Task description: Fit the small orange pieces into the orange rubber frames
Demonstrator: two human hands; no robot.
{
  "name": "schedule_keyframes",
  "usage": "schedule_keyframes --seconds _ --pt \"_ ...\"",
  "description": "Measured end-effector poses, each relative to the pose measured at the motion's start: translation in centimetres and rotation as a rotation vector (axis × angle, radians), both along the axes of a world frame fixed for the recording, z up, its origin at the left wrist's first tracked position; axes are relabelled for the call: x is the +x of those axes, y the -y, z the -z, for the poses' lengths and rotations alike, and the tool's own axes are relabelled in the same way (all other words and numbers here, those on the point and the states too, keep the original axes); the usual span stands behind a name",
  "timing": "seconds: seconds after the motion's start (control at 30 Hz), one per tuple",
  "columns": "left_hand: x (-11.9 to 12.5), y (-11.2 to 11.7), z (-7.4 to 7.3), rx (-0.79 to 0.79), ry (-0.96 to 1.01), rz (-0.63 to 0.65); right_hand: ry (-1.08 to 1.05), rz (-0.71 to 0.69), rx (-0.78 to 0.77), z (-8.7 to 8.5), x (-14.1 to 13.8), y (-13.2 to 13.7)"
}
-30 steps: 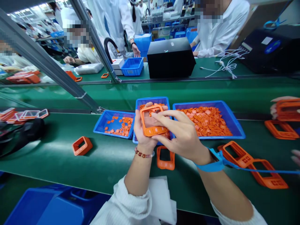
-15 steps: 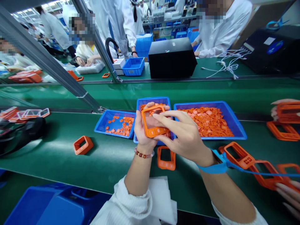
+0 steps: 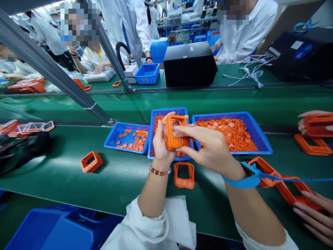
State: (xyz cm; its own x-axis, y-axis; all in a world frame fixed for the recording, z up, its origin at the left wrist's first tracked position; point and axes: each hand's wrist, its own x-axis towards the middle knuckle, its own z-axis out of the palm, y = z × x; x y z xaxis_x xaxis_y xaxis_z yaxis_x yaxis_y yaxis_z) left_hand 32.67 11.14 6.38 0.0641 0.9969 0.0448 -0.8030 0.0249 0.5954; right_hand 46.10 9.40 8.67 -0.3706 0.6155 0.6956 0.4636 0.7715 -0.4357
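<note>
Over the middle bin, my left hand cradles an orange plastic frame, its fingers curled behind it. The frame is tilted and its outline looks doubled; whether two are stacked I cannot tell. My right hand grips the frame's right side, forefinger across the opening and thumb at the lower edge. Beneath my hands is a blue bin of small orange pieces, partly covered. Another orange frame lies flat on the green table just nearer to me.
Blue bins of small orange pieces stand left and right. An orange frame stack sits at left. A co-worker's hands handle orange frames at right. A blue strap runs from my right wrist. A metal post slants across the left.
The frame in my hands has turned, now showing more of its side. My right wrist has moved slightly right. At right, the co-worker's lower hand has come further into view over the frames.
</note>
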Motion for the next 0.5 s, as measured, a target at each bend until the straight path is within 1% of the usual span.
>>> schedule_keyframes --seconds 0.07,0.13,0.2,0.27,0.33,0.4,0.5 --pt "0.0 -0.3 0.1 0.006 0.029 -0.006 -0.115 0.004 -0.034 -0.5 0.5 0.0" --pt "-0.1 -0.4 0.1 0.019 0.035 0.004 -0.206 0.048 -0.035 -0.9 0.8 0.2" --pt "-0.2 -0.3 0.1 0.007 0.019 0.015 -0.217 0.07 -0.02 -0.9 0.9 0.3" --pt "-0.2 -0.1 0.0 -0.01 0.005 0.023 -0.11 0.052 -0.013 -0.6 0.6 0.4" --pt "-0.2 0.1 0.1 0.016 -0.012 0.042 0.058 0.03 -0.006 -0.1 0.2 0.3" --pt "-0.2 0.2 0.2 0.053 -0.049 0.048 0.177 0.031 0.002 0.4 -0.1 0.1" --pt "-0.1 0.2 0.5 0.063 -0.108 0.035 0.183 0.037 0.041 0.4 -0.1 -0.2"
